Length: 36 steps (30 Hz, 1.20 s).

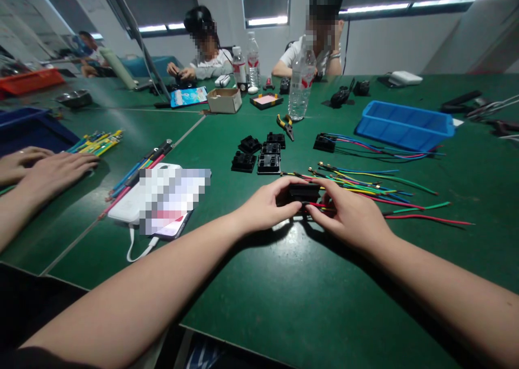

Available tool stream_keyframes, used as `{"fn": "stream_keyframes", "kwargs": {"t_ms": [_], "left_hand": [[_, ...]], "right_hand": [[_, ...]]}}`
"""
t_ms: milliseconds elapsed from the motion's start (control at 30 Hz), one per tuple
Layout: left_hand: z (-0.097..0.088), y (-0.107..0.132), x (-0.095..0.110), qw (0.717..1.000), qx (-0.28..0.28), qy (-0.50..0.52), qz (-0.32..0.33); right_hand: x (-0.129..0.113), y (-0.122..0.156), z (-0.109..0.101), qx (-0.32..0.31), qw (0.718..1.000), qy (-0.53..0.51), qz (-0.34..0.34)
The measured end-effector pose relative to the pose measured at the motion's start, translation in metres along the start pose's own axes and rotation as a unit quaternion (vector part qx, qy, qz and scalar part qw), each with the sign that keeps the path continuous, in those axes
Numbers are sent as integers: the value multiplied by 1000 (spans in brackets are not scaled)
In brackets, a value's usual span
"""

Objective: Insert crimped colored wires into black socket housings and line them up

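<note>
A black plastic housing (304,191) is held up just over the green table, between my two hands. My left hand (270,202) is closed around its left side, thumb below and fingers on top. At the housing's lower edge, a red wire (314,204) runs into my right hand (351,215), which pinches it while its fingertips also touch the housing's right side. The wire's end at the housing is hidden. Behind my right hand lies a loose bunch of coloured wires (360,180). Several similar black housings (269,160) sit just beyond my left hand.
Farther back are yellow-handled pliers (286,126), a wired black housing (325,142), a water bottle (300,87) and a blue bin (405,128). A power bank (125,204) and a phone (174,217) lie left. A co-worker's hands (52,177) rest near wire bundles; two people sit opposite.
</note>
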<state>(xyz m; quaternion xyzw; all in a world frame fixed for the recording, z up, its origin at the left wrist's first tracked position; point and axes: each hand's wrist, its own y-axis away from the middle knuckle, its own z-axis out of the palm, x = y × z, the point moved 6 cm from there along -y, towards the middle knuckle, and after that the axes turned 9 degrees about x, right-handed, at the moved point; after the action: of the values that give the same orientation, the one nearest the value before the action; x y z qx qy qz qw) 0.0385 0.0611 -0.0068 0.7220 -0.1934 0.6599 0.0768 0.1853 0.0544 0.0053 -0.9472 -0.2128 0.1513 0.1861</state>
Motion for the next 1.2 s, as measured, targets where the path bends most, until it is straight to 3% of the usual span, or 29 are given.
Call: {"fn": "stream_keyframes", "kwargs": {"t_ms": [100,500,833,967,1200], "left_hand": [[-3,-1,0,1000,21,-4,-21],[-11,-5,-4,988,71,56,-126],[-13,0,-7,986,67,29,-150],[-14,1,-15,978,57,50,-193],[-13,-1,-20,980,53,21,-189]], "right_hand": [[5,-1,3,-7,1000,3,12],[1,3,10,-54,995,50,-66],[-7,7,5,2,990,30,-138],[-8,8,5,-5,989,20,-148],[-8,8,6,-9,986,45,-160]]}}
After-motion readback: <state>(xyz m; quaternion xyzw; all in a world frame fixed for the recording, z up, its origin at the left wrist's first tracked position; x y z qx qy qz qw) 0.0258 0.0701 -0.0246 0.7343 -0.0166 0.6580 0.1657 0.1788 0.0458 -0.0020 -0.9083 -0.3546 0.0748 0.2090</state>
